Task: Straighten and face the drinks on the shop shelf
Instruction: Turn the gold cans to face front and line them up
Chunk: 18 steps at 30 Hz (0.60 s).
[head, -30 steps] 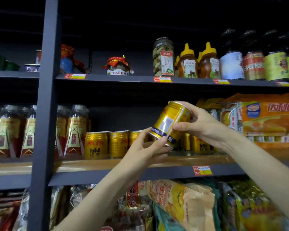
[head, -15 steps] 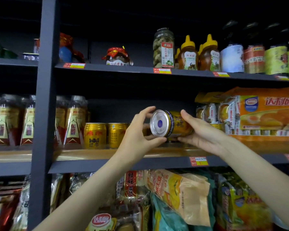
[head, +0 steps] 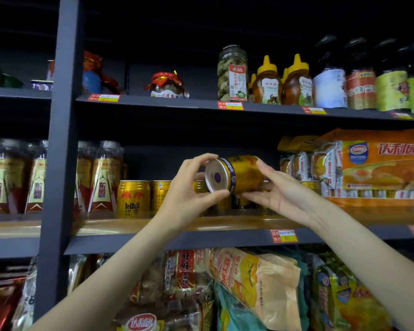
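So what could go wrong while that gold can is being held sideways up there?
The gold can lies on its side, pinched at its base rim by the left hand and cradled by the right hand; it could slip and fall. Setting it down may also knock the standing cans on the wooden shelf, or leave its label facing away.

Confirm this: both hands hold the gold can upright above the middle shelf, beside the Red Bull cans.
Not upright. The head view shows the gold can lying sideways, its silver base facing the camera, held by the left hand and right hand. The rest is right.
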{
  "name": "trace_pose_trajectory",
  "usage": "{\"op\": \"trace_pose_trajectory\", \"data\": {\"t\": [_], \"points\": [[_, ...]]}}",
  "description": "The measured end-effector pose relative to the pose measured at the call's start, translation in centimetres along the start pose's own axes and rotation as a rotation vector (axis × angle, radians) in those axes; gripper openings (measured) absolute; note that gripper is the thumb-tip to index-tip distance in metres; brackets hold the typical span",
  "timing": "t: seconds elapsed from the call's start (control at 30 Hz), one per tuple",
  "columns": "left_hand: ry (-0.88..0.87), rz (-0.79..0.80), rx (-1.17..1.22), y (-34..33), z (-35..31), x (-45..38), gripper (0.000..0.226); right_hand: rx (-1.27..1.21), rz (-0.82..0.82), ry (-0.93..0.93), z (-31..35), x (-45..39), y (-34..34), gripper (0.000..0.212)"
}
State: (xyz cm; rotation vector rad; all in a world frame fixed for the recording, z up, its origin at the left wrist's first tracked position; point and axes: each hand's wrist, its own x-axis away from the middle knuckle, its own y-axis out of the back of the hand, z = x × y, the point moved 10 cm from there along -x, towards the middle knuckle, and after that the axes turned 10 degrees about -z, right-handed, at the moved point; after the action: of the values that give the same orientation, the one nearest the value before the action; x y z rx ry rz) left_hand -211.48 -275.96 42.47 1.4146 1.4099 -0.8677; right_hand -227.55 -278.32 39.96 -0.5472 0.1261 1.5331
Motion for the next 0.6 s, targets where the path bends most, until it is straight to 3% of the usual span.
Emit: {"op": "trace_pose_trajectory", "data": {"t": [0.07, 0.13, 0.27, 0.3, 0.47, 0.6], "points": [[-0.055, 0.061, 0.009, -0.6, -0.5, 0.3, 0.061, -0.039, -0.042, -0.015, -0.2, -0.3, 0.1, 0.035], [-0.005, 0.079, 0.055, -0.9, 0.0, 0.5, 0.062, -0.052, -0.067, 0.016, 0.0, -0.6, 0.2, 0.034], [0.345, 0.017, 0.309, -1.2, 2.9, 0.8, 0.06, -0.036, -0.033, 0.117, 0.6, -0.5, -0.3, 0.042], [0.353, -0.018, 0.303, -0.9, 3.1, 0.7, 0.058, -0.034, -0.017, 0.116, 0.5, -0.5, -0.4, 0.044], [-0.037, -0.057, -0.076, 0.0, 0.8, 0.4, 0.065, -0.129, 0.018, -0.087, -2.0, -0.8, -0.8, 0.043], [-0.035, -0.017, -0.021, -0.6, 0.5, 0.3, 0.072, -0.295, -0.005, -0.21, -3.8, -1.1, -0.9, 0.062]]}}
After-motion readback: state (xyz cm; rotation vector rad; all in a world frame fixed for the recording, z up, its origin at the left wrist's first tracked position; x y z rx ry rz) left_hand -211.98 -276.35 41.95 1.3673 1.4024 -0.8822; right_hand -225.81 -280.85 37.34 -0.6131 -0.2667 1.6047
